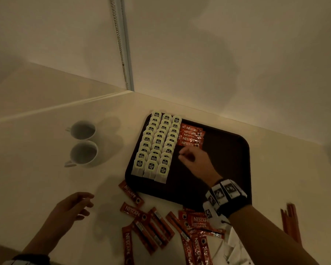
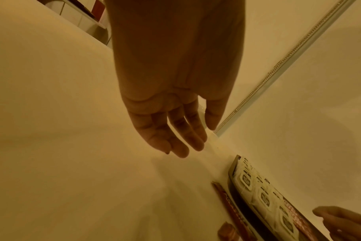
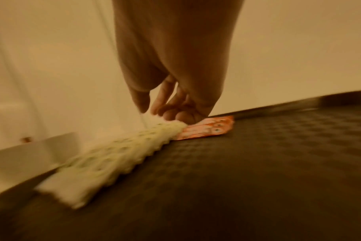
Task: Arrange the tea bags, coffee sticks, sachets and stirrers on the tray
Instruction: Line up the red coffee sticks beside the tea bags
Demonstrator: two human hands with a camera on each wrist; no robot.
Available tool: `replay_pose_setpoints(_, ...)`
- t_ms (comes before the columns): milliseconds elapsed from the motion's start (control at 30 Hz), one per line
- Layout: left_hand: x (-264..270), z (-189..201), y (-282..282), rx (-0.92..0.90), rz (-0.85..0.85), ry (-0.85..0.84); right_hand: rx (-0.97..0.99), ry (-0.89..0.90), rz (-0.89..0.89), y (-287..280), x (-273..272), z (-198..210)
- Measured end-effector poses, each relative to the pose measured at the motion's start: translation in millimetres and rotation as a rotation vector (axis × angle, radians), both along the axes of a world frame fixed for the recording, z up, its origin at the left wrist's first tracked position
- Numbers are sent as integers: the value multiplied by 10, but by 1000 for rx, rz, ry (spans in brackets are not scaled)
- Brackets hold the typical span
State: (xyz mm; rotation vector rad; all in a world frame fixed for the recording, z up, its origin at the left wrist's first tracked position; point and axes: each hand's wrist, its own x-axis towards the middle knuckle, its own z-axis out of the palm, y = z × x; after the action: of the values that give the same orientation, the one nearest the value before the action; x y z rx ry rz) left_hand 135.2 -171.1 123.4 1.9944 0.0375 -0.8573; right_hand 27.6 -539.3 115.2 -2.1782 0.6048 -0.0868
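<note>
So the dark brown tray (image 1: 227, 150) sits on the pale counter (image 1: 36, 178) in a corner, and its left part is packed with tea bags (image 1: 157, 144) in three neat overlapping columns running from the far edge to the near one. Right next to them, at the far end, there's a small overlapping stack of red Nescafe coffee sticks (image 1: 191, 137); the rest of the tray floor is bare. A whole mess of loose coffee sticks (image 1: 157, 224) is scattered on the counter just in front of the tray, some white sachets (image 1: 229, 245) lie partly under the right forearm, and a few reddish stirrers (image 1: 290, 220) rest off to the right. Two white cups (image 1: 83, 144) stand left of the tray, touching each other. The right hand (image 1: 197, 161) hangs over the tray just this side of the stacked sticks, fingers curled loosely with thumb and forefinger close together; whether it's pinching anything can't be made out, since the wrist view is blurred. The left hand (image 1: 71, 209) hovers above the counter left of the loose sticks, fingers relaxed and slightly spread, holding nothing.
</note>
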Motion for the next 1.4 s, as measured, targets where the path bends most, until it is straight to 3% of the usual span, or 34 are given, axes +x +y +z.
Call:
replay_pose_setpoints(133,-133,11,27,24,-70,-17,27,250,483,715,-168,171)
replay_pose_setpoints(267,-274,15,26,28,-134,-37,-272,615,646,1327,-327,175)
replay_pose_setpoints(333,-317,-8,16,30,-178,-37,-390,688,604,1527,-433,132)
replay_pose_setpoints(567,-409,-5,-15,-12,-215,-49,-409,672,394,1934,-611,-126)
replay_pose_setpoints(733,-473,-80,-75,26,-303,-52,-446,688,391,2088,-610,-237)
replay_pose_setpoints(833,-516,-178,-188,91,-370,-70,-374,703,413,2037,-544,-226)
replay_pose_setpoints(1033,-656,-367,-508,109,-526,-322,-285,580,369,2004,-442,-176)
replay_pose_setpoints(1200,-670,-410,-610,407,-904,-835,-332,598,384,2063,-388,-226)
replay_pose_setpoints(1267,-645,-398,-614,413,-995,-925,-326,580,370,2051,-383,-252)
replay_pose_setpoints(1333,-617,-368,-611,334,-994,-895,-265,539,339,2001,-375,-181)
replay_pose_setpoints(1400,-567,-362,-600,252,-801,-742,-222,519,330,1903,-366,-67)
